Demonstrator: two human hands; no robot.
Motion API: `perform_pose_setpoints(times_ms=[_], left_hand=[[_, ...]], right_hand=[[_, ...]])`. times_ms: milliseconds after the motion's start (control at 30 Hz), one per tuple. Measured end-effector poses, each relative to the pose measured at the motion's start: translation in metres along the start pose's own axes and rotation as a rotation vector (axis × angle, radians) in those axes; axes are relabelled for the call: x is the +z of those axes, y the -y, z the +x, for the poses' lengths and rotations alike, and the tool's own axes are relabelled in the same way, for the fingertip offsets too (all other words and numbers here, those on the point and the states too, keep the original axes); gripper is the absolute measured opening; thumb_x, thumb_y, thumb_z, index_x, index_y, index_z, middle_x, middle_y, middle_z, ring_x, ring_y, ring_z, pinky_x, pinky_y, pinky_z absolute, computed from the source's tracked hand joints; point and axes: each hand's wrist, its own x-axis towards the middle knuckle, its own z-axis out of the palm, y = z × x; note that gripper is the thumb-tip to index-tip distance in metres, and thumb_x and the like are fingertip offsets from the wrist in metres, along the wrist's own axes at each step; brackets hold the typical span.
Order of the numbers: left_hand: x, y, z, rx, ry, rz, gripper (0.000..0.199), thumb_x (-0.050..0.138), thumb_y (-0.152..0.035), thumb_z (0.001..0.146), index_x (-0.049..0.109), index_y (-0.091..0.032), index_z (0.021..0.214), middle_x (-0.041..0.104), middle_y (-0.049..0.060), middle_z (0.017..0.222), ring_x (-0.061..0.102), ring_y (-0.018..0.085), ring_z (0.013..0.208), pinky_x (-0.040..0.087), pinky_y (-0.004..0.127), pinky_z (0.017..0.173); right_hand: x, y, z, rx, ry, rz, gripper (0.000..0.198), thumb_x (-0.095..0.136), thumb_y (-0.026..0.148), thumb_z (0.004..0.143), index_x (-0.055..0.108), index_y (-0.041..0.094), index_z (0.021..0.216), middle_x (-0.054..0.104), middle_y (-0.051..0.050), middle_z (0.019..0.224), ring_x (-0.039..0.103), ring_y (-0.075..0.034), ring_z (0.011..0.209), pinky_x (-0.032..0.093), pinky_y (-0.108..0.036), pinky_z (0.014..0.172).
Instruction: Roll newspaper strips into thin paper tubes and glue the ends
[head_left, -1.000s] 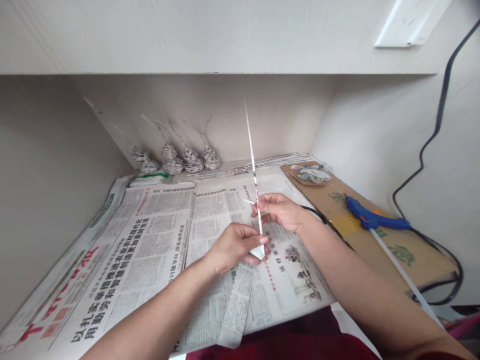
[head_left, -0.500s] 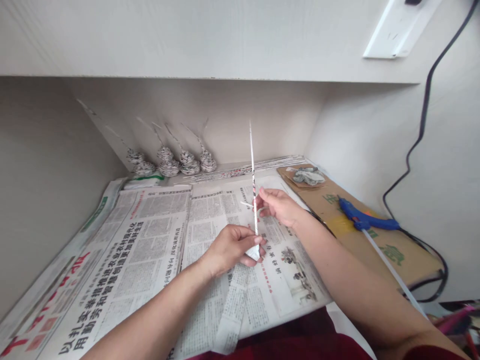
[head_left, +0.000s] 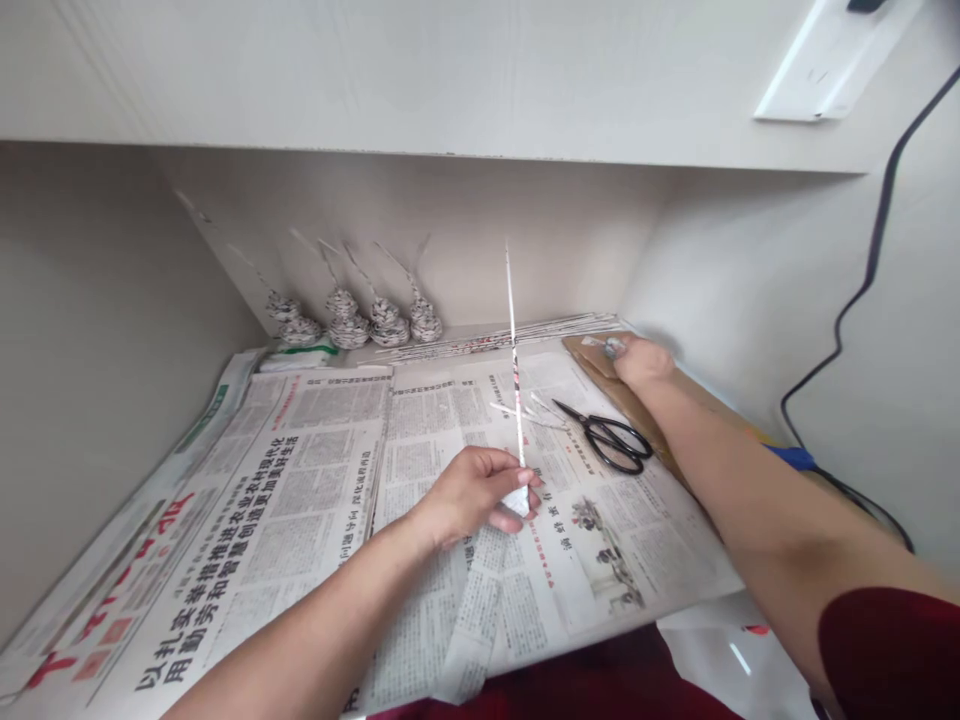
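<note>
My left hand (head_left: 484, 490) is closed on the wide, flattened lower end of a thin rolled newspaper tube (head_left: 515, 360), which points up and tapers to its tip. Away at the far right, my right hand (head_left: 646, 362) is on the cardboard, its fingers closed over a grey crumpled wad (head_left: 614, 347) that is mostly covered. Black-handled scissors (head_left: 611, 440) lie on the newspaper between the hands, blades toward the left. Small white paper offcuts (head_left: 536, 410) lie just behind the tube.
Several coiled, gourd-shaped paper pieces (head_left: 349, 325) with tails stand at the back left. Beside them lies a bundle of paper tubes (head_left: 480, 343). Newspaper (head_left: 300, 480) covers the tabletop. My right arm partly hides the cardboard (head_left: 596, 372) and a blue glue gun (head_left: 791, 457).
My right hand has left the tube and reached right and away to the wad on the cardboard, uncovering the scissors. The left hand keeps its hold on the tube.
</note>
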Motion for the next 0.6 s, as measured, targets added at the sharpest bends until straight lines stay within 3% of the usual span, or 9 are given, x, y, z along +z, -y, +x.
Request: perform_pose_setpoints(times_ms=[100,200,300,367,400,433,467,533,600], left_hand=[[-0.001,-0.001,0.001,-0.008,-0.005,-0.023,0.034,0.063,-0.043,0.075,0.065,-0.011,0.086,0.067,0.01,0.082,0.064,0.016,0.07,0.052,0.025,0.055],[-0.001,-0.001,0.002,-0.011,-0.002,-0.034,0.033,0.063,-0.042,0.076,0.064,-0.011,0.087,0.066,0.01,0.082,0.065,0.017,0.07,0.052,0.025,0.054],[-0.001,0.0,0.002,-0.01,-0.004,-0.039,0.033,0.063,-0.041,0.076,0.064,-0.01,0.088,0.066,0.01,0.081,0.065,0.017,0.069,0.052,0.025,0.054],[0.0,0.0,0.002,-0.008,-0.009,-0.035,0.033,0.063,-0.041,0.076,0.064,-0.01,0.088,0.066,0.01,0.08,0.065,0.017,0.068,0.051,0.025,0.054],[0.0,0.0,0.002,-0.006,-0.012,-0.032,0.033,0.063,-0.041,0.076,0.065,-0.01,0.089,0.066,0.01,0.08,0.065,0.017,0.068,0.051,0.025,0.054],[0.0,0.0,0.002,-0.003,-0.016,-0.03,0.033,0.063,-0.041,0.076,0.065,-0.01,0.089,0.066,0.01,0.08,0.065,0.017,0.068,0.051,0.024,0.053],[0.0,0.0,0.002,0.001,-0.019,-0.028,0.033,0.063,-0.041,0.076,0.065,-0.01,0.089,0.067,0.01,0.08,0.065,0.017,0.069,0.051,0.024,0.054],[-0.001,-0.001,0.001,0.017,-0.023,-0.027,0.033,0.063,-0.041,0.077,0.065,-0.01,0.09,0.067,0.01,0.08,0.065,0.017,0.069,0.051,0.025,0.054],[-0.001,-0.001,0.0,0.029,-0.02,-0.021,0.033,0.063,-0.041,0.076,0.066,-0.011,0.089,0.067,0.01,0.08,0.065,0.018,0.07,0.052,0.026,0.056]], right_hand=[[0.001,0.002,0.003,0.136,-0.116,-0.189,0.037,0.053,0.047,0.084,0.061,0.012,0.093,0.056,-0.021,0.098,0.046,-0.041,0.109,0.031,-0.055,0.087],[0.005,0.014,0.001,0.182,-0.14,-0.305,0.057,0.058,0.056,0.076,0.059,0.009,0.107,0.054,-0.024,0.109,0.047,-0.04,0.109,0.034,-0.052,0.087],[0.013,0.037,-0.016,0.171,-0.193,-0.421,0.064,0.066,0.044,0.074,0.05,0.008,0.124,0.039,-0.028,0.131,0.037,-0.042,0.12,0.03,-0.055,0.093],[0.019,0.059,-0.037,0.096,-0.209,-0.398,0.055,0.065,0.035,0.076,0.051,0.014,0.125,0.029,-0.022,0.143,0.024,-0.044,0.128,0.022,-0.061,0.097],[0.022,0.07,-0.051,0.022,-0.128,-0.296,0.047,0.061,0.037,0.079,0.056,0.015,0.12,0.032,-0.019,0.142,0.021,-0.043,0.13,0.021,-0.06,0.098],[0.026,0.082,-0.065,-0.038,0.045,-0.125,0.041,0.056,0.041,0.082,0.061,0.016,0.114,0.04,-0.017,0.139,0.024,-0.041,0.129,0.022,-0.058,0.099],[0.028,0.092,-0.08,-0.061,0.26,0.07,0.042,0.055,0.045,0.083,0.065,0.015,0.109,0.047,-0.016,0.133,0.029,-0.04,0.127,0.025,-0.055,0.099],[0.033,0.109,-0.106,-0.142,0.492,0.242,0.041,0.049,0.053,0.084,0.07,0.023,0.101,0.062,-0.007,0.116,0.05,-0.029,0.113,0.038,-0.041,0.093],[0.038,0.116,-0.124,-0.184,0.743,0.541,0.039,0.051,0.051,0.084,0.071,0.023,0.102,0.065,-0.006,0.113,0.055,-0.023,0.105,0.04,-0.036,0.09]])
